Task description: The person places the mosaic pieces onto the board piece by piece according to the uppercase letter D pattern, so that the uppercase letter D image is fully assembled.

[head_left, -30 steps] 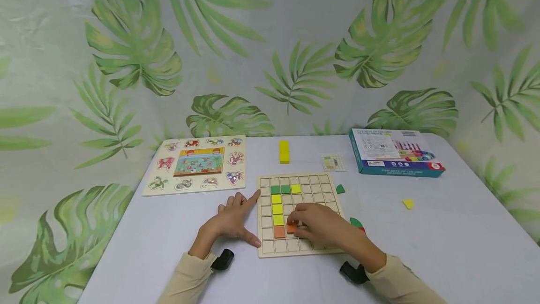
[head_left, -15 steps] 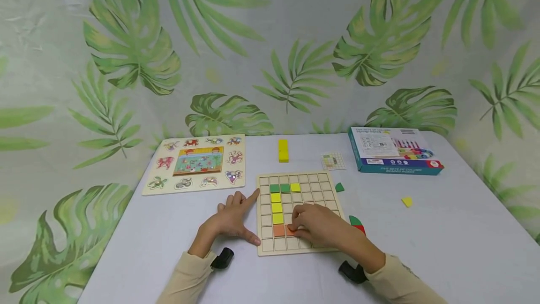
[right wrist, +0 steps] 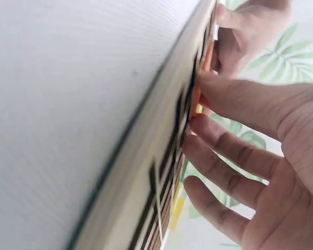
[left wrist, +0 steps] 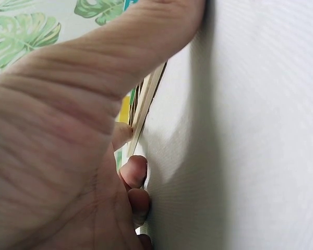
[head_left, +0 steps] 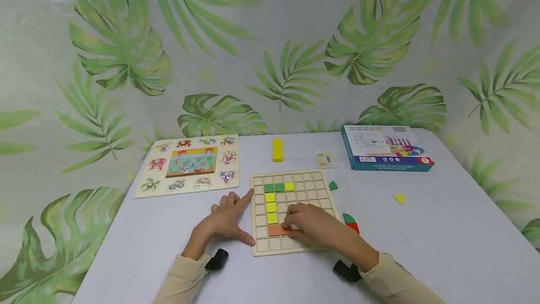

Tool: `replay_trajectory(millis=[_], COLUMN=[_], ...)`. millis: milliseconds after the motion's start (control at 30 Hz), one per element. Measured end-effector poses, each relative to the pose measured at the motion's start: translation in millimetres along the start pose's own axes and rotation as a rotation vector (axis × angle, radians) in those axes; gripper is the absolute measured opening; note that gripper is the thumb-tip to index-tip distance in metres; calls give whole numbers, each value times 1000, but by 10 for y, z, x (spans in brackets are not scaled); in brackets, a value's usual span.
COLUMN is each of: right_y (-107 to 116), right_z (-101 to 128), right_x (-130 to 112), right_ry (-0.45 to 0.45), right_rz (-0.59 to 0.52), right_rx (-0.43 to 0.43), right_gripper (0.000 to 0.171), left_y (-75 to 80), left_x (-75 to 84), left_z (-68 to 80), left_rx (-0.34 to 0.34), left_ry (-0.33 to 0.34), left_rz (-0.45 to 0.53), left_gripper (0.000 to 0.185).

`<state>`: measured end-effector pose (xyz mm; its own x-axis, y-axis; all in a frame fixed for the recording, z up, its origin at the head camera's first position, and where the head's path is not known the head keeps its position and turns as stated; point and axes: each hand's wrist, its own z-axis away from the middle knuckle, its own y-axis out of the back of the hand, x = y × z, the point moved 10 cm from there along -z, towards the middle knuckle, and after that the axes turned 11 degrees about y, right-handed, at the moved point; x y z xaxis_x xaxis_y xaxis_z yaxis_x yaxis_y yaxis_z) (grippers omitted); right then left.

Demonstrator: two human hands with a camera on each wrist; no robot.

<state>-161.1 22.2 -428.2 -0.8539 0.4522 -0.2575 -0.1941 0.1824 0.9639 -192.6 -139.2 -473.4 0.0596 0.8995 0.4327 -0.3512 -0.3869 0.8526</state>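
A wooden grid board (head_left: 262, 246) lies in front of me. Along its left edge my left hand (head_left: 225, 219) is spread, index fingertip at the upper part and thumb tip near the lower corner. The left wrist view shows its other fingers (left wrist: 134, 172) bent near the cloth. Over the lower cells, my right hand (head_left: 314, 223) pinches an orange square tile (head_left: 285, 230) between thumb and fingers; this tile sits beside another orange tile (head_left: 273, 230). In the right wrist view the thumb (right wrist: 219, 88) touches the orange piece (right wrist: 195, 101). Above are yellow tiles (head_left: 271, 207) and green tiles (head_left: 274, 187).
A printed pattern card (head_left: 326, 159) and a yellow block (head_left: 277, 150) lie behind the board. At back left is an animal puzzle (head_left: 145, 172); at back right, a teal box (head_left: 390, 166). Green (head_left: 333, 185), red (head_left: 352, 227) and yellow pieces (head_left: 399, 198) lie to the right.
The orange tile under the right hand has gone from slightly raised to lying level in its cell beside the other. The left hand stays at the board's edge. The head view shifted slightly.
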Motion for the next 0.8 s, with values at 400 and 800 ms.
replay_trajectory(millis=[400,800], right_y=[172,313], right_z=[307,750], right_x=[314,695], right_ry=[-90,-205], right_rz=[-14,-59], right_rx=[-6,11], right_gripper=[31,32], left_y=[25,25], left_x=[21,-6], left_z=[29,4], left_rx=[18,9], left_ry=[-21,-5], left_rz=[10,11], left_gripper=[132,134])
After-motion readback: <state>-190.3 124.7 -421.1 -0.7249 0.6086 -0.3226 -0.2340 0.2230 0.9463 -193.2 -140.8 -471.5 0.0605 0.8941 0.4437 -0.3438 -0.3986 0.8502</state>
